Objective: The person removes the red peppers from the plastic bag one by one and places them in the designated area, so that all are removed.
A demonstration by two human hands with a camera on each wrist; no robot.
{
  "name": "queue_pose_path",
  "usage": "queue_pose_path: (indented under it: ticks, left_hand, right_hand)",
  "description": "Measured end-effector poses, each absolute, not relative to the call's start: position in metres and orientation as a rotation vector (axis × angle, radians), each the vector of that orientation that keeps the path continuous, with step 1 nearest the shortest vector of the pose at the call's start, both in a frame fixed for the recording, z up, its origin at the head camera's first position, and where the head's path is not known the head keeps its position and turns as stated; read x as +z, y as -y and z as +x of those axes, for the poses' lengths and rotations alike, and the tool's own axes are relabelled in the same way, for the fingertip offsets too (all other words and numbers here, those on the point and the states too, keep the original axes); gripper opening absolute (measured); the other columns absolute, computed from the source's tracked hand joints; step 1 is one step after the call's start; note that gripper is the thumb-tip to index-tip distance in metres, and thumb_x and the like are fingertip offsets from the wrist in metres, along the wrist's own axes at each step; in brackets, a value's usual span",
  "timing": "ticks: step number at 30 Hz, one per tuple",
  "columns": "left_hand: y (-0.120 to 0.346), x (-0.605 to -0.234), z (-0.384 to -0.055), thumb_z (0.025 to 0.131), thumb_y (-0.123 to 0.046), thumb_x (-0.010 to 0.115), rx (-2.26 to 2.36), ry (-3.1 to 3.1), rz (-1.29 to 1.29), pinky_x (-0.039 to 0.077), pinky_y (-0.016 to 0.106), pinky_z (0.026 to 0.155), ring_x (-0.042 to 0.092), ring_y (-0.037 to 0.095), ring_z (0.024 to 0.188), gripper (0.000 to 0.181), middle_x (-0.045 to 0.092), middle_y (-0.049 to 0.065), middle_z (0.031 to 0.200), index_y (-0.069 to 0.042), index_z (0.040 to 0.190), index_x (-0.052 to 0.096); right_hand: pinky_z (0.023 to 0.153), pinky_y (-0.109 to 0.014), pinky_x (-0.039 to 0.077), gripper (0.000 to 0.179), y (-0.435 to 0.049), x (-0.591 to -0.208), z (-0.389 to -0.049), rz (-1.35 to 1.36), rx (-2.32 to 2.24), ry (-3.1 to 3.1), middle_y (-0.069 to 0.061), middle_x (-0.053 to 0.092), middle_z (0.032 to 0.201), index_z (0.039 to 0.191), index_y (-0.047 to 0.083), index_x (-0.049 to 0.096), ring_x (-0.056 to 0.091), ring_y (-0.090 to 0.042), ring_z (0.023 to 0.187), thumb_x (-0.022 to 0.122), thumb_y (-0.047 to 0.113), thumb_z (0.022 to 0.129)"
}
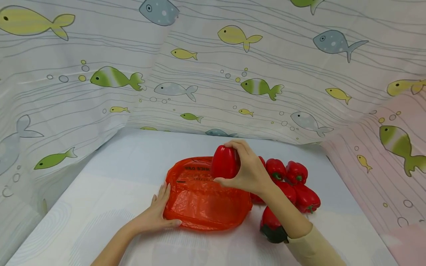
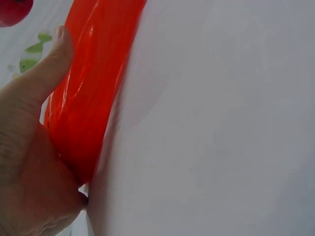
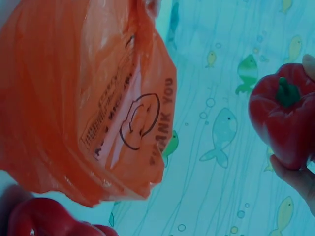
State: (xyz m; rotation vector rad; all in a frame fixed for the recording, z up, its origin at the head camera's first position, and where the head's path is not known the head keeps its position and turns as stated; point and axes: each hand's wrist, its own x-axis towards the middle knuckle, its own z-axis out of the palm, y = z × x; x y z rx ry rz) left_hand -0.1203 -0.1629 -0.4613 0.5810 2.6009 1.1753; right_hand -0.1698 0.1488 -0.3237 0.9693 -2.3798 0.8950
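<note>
An orange plastic bag (image 1: 206, 210) lies spread on the table, its mouth wide and facing up. Along its left edge rests my left hand (image 1: 154, 216), fingers straight and thumb spread apart. That thumb (image 2: 54, 64) lies against the orange plastic in the left wrist view. My right hand (image 1: 251, 171) holds a red bell pepper (image 1: 223, 162) over the bag's upper right part, thumb below and fingertips at its top. Its green stem (image 3: 287, 92) shows in the right wrist view, beside the bag's printed side (image 3: 140, 123).
Several more red bell peppers (image 1: 307, 197) lie in a group right of the bag, partly behind my right forearm. One nearer pepper (image 1: 271, 218) has a dark area at its lower end. A fish-patterned sheet (image 1: 199, 74) stands around the white table (image 1: 133, 162).
</note>
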Motion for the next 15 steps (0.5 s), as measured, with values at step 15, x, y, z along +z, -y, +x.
queue_pose_path:
  ticks: [15]
  left_hand:
    - [0.162, -0.463, -0.120, 0.075, -0.043, 0.079, 1.182, -2.598, 0.566, -0.010, 0.063, 0.109, -0.013, 0.045, 0.141, 0.124, -0.016, 0.029, 0.154, 0.009, 0.149, -0.006]
  right_hand:
    - [0.075, -0.040, 0.058, 0.087, -0.188, -0.323, -0.159, 0.887, 0.854, 2.404, -0.004, 0.049, 0.130, 0.131, 0.009, 0.045, 0.053, -0.021, 0.113, 0.091, 0.034, 0.062]
